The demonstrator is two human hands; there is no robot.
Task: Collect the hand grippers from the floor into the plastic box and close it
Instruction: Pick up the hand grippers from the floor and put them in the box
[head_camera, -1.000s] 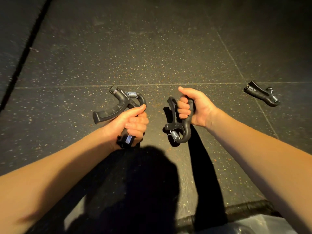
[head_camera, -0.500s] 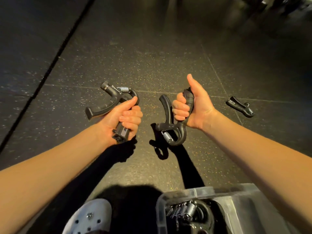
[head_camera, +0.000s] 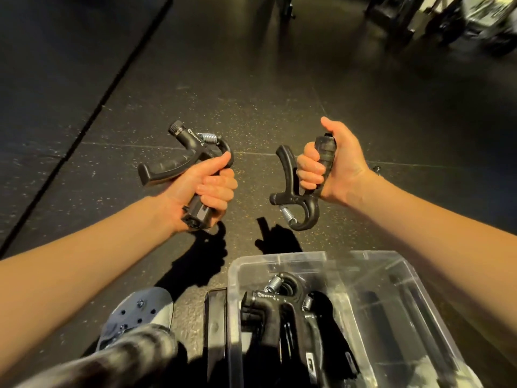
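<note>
One hand gripper is gripped in the left hand, whose fingers are curled round its lower handle. A second hand gripper is clasped by one handle in the right hand, with its spring end hanging down. Both are held above the floor, just beyond the open plastic box, where other grippers are already piled. Each is best lowered in flat beside that pile, not dropped on top, so that the box can be closed flush.

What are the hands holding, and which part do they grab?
The left hand grips the first hand gripper by one handle. The right hand grips the second hand gripper by one handle.
</note>
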